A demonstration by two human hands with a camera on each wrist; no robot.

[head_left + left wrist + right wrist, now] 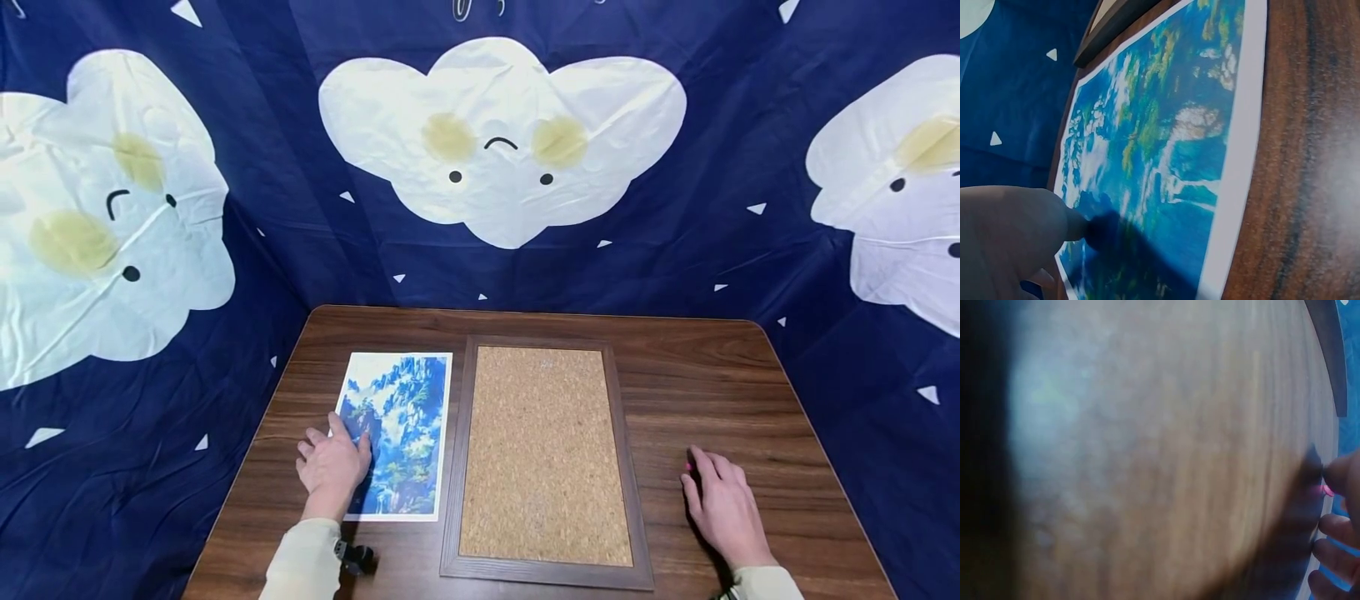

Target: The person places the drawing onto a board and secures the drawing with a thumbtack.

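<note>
A print of blue mountains with a white border lies flat on the table. Over its left edge is my left hand, fingers spread and thumb on the picture; the left wrist view shows the thumb casting a shadow there. To the print's right lies a cork board in a brown frame. Further right, my right hand is low over the table, thumb and forefinger close together around a small pink thing. Fingers hide most of it, so its kind is unclear.
The dark wood table has rounded far corners. A navy cloth with white clouds and small triangles hangs behind it and at both sides. A black strap device sits on my left wrist.
</note>
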